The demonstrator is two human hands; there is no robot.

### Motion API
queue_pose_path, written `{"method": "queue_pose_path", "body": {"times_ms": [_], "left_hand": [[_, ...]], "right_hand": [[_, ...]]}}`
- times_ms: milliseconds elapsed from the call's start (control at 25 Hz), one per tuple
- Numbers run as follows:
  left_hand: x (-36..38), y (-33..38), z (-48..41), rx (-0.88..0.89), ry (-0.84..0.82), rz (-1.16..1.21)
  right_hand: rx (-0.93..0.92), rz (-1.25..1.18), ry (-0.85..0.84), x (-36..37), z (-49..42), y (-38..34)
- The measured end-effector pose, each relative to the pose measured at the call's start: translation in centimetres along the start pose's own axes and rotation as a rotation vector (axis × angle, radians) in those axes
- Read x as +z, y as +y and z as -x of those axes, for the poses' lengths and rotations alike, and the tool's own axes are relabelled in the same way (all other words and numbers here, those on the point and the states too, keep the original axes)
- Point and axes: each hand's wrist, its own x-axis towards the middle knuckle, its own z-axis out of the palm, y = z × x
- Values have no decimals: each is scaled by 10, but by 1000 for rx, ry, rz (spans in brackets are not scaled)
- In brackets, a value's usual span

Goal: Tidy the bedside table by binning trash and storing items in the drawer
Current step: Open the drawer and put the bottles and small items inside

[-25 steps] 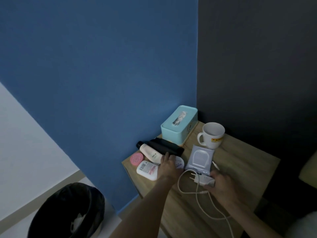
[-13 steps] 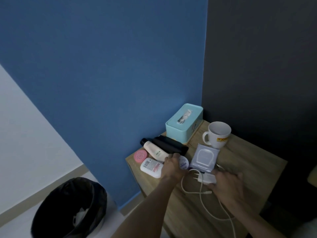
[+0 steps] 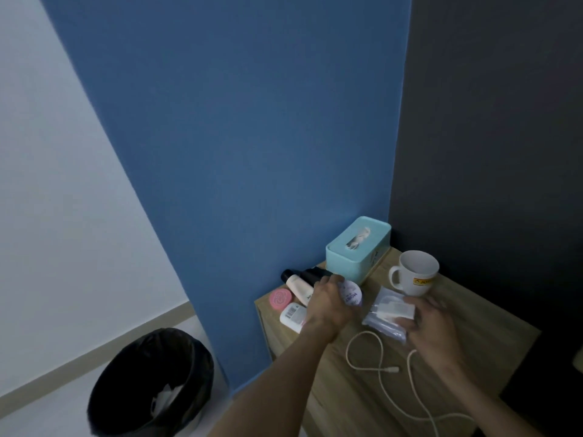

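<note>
A person's left hand (image 3: 328, 305) grips a round lavender-labelled jar (image 3: 351, 294) at a wooden bedside table (image 3: 492, 337), while the right hand (image 3: 433, 329) holds a white charger plug (image 3: 396, 310) against a pack of wipes (image 3: 383, 324). A white cable (image 3: 391, 369) loops across the tabletop, and a black-lined bin (image 3: 195, 367) stands on the floor.

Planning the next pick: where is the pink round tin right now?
In the head view, the pink round tin lies at the left edge of the bedside table, next to the beige tube and the white barcoded bottle, left of the left hand.
</note>
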Motion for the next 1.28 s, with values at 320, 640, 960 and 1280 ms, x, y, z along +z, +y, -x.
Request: {"method": "queue_pose_path", "body": {"times_ms": [320, 640, 960, 1280], "left_hand": [[6, -48, 76, -182, -116, 29], [27, -66, 94, -231, -173, 48], [28, -80, 115, -320, 109, 181], [60, -131, 121, -668, -54, 377]], "right_hand": [[81, 34, -219, 56, 66, -2], [149, 147, -249, 80, 89, 8], [-566, 341, -122, 92, 132, -11], [-550, 449, -315, 118, 110, -14]]}}
